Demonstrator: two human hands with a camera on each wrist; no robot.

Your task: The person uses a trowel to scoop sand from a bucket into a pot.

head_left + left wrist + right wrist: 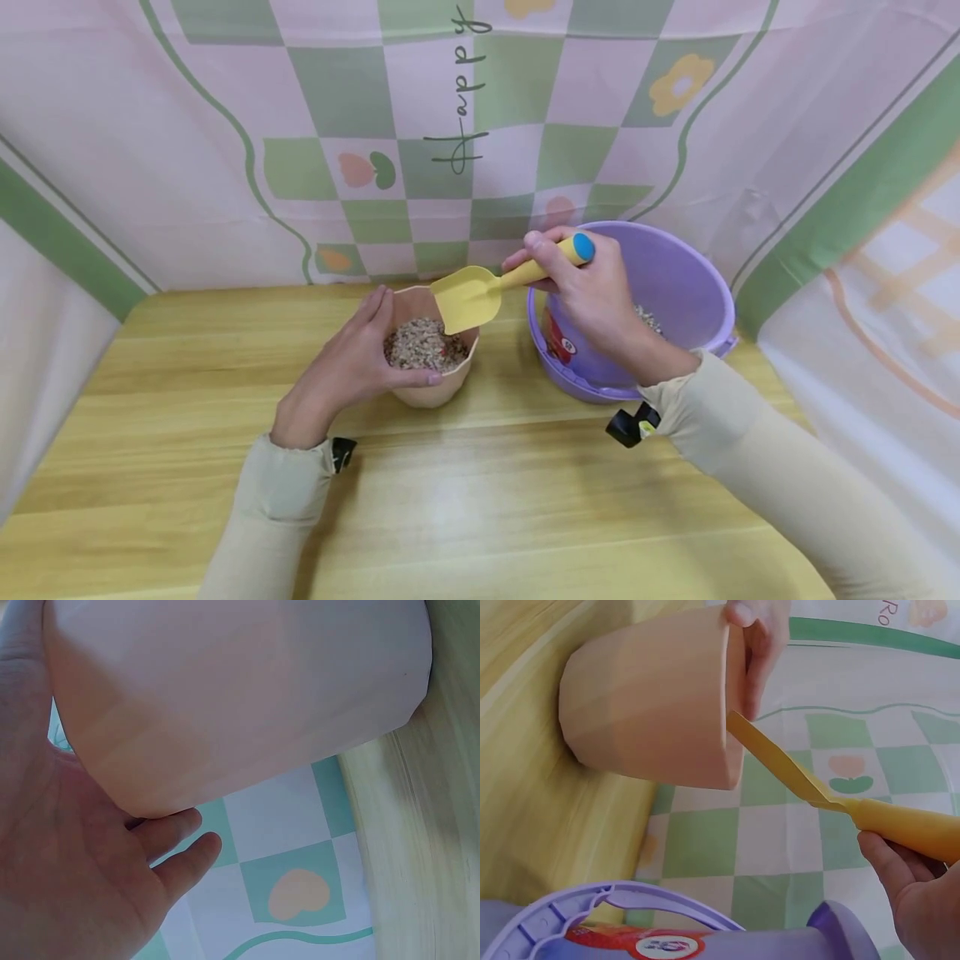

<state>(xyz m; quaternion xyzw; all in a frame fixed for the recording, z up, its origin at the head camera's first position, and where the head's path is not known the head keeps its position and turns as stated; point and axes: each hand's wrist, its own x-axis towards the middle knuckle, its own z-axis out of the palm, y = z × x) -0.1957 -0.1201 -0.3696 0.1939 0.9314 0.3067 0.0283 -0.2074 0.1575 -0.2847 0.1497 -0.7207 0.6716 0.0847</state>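
Note:
A light-orange plant pot (432,395) stands on the wooden table, holding a gritty brown-and-grey soil mix (420,343). My left hand (341,367) grips the pot from its left side, thumb along the front near the rim and fingers at the back. In my right hand (596,296) is a yellow trowel (472,300) with a blue cap on its handle end. The blade tilts down over the pot's right rim, its tip just above the mix. In the right wrist view, the blade (780,765) reaches into the pot's mouth.
A purple bucket (686,267) stands to the right, under my right forearm, with pale grains (647,318) inside. Its handle (660,898) lies down along the side in the right wrist view. Behind the table (465,500) hangs a green-and-white checked cloth (431,83).

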